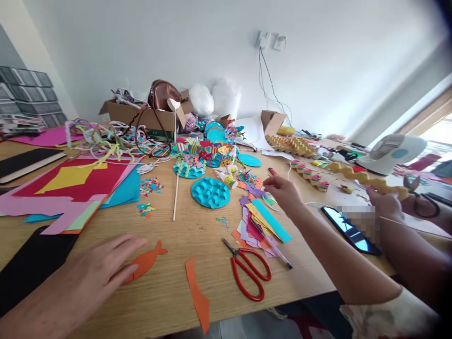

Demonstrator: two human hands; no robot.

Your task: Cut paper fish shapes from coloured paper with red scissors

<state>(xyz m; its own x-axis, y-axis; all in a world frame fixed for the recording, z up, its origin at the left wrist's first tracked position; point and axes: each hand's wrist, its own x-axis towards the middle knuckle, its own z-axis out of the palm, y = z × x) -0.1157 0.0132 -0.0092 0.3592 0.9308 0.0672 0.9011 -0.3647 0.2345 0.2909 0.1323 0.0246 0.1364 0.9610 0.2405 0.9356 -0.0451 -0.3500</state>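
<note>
Left hand [95, 270] on the orange paper fish [144, 263], bare wood beside it

The tabletop [158, 306] lies open between the fish and the red-handled scissors [249, 273], broken only by an orange offcut [198, 296] whose lower tip reaches the near edge. Farther in, the blue textured disc [211, 192] and the wooden stick [175, 197] bound this space; a black flat item [31, 268] crowds the left. Right of the scissors, a pen [271, 244] lies across the paper strips [259, 226].

The left hand is spread low, palm down, fingers forward, its thumb on the fish. The right hand [285, 192] reaches in from the right, wrist bent, fingertips drawn together beside a purple scrap [255, 191]; whether they grip it, I cannot tell. Well to its right, a co-worker's hands [386, 205] hold a yellow carton strip [379, 184].
</note>
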